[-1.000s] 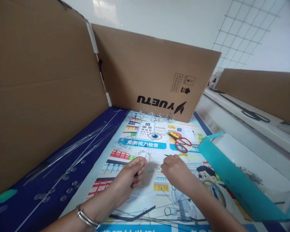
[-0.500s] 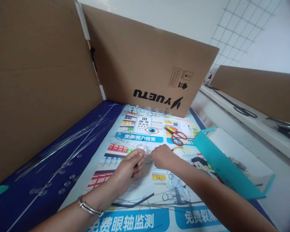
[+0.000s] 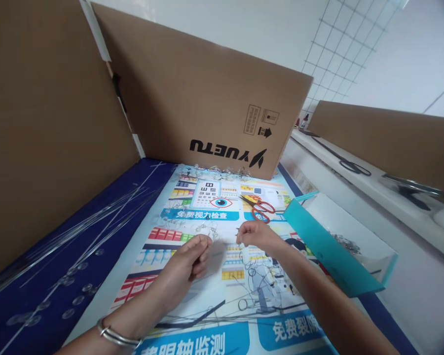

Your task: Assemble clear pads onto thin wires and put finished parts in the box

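My left hand point(image 3: 192, 257) is closed in a pinch above the printed sheet, with a small clear loop of wire or beads point(image 3: 213, 231) showing at its fingertips. A short gap to the right of it, my right hand point(image 3: 257, 233) is also pinched, and a tiny dark piece point(image 3: 238, 234) shows at its fingertips; its kind cannot be made out. Just beyond the hands lie red-handled scissors point(image 3: 259, 207). Thin wire pieces with small rings point(image 3: 249, 288) are scattered on the sheet below my right hand.
A teal box point(image 3: 329, 256) with a heap of small wire pieces point(image 3: 342, 242) stands at right. Cardboard panels point(image 3: 203, 93) rise behind and at left. Long thin wires point(image 3: 107, 224) and clear beads point(image 3: 77, 300) lie on the blue cloth. Clear pieces line the panel's foot.
My hands have moved apart, leaving a wider gap between them. My right hand's fingers now face me more with a tiny dark piece showing. The view has shifted to the right.
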Action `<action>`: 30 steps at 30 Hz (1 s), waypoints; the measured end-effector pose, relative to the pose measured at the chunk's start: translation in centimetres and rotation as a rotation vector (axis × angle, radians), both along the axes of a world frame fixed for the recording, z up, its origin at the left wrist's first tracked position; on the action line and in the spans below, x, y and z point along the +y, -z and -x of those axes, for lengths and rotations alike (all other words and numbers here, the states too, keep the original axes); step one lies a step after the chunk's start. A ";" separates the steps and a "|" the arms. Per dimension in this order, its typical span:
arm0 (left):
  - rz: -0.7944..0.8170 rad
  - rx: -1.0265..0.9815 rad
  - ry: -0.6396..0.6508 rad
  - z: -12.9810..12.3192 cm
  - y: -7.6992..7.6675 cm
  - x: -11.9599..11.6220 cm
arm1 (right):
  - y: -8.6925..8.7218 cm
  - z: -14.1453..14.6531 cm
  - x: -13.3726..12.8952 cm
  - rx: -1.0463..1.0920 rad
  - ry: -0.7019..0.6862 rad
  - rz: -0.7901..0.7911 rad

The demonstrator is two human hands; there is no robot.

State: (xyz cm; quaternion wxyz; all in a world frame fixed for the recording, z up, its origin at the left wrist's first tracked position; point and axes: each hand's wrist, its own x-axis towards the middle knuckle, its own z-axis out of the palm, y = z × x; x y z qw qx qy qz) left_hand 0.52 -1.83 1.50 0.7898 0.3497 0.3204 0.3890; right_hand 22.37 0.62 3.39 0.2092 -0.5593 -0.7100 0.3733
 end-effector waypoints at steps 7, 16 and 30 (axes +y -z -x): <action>-0.018 0.059 0.022 -0.2 -0.2 -0.5 | -0.8 4.0 -3.0 0.412 0.033 0.011; -0.005 0.007 0.068 0.1 0.2 -0.2 | -0.9 6.6 -3.3 0.464 0.070 -0.209; 0.107 0.000 0.091 0.0 -0.6 -0.7 | 0.1 7.0 -3.8 0.418 0.160 -0.119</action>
